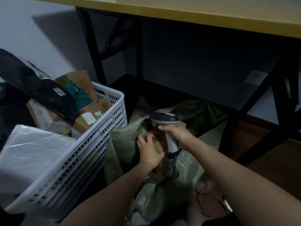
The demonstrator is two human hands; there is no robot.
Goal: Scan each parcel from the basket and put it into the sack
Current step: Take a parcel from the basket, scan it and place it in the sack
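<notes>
A white slatted basket [101, 132] at the left is heaped with parcels: brown cartons [88, 119], black poly bags [32, 82], a teal bag [78, 93] and a white padded mailer [32, 149]. To its right lies the green woven sack [184, 165] with its mouth open. My left hand [149, 152] grips a brown cardboard parcel [158, 137] down in the sack's mouth. My right hand [176, 135] holds the grey handheld scanner [164, 119] by its handle, just above that parcel. Part of the parcel is hidden by both hands.
A yellow-topped table [211, 12] on black legs [96, 46] stands over the far side of the sack. The scanner's cable [206, 193] loops on the brown floor at the lower right. A pale wall is behind the basket.
</notes>
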